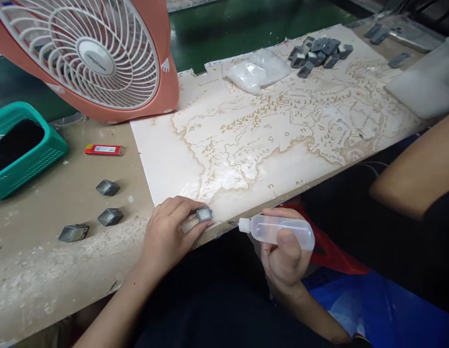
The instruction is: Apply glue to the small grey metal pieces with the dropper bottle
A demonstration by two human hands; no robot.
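Note:
My left hand (169,233) rests at the near edge of a printed map sheet (238,145), its fingertips pinching a small grey metal block (204,213) against the paper. My right hand (284,246) grips a translucent plastic squeeze bottle (277,231) just below the sheet's edge, its nozzle pointing left toward the block. Three similar blocks (110,217) stand on the worktable (50,270) left of the sheet. A heap of grey blocks (318,55) lies at the sheet's far end.
A salmon-pink fan (90,58) stands at the far left, near a teal basket (24,150) and a red lighter (104,150). A plastic bag (258,70) lies on the sheet. Another person's forearm (416,164) enters at right, above a blue bag (376,309).

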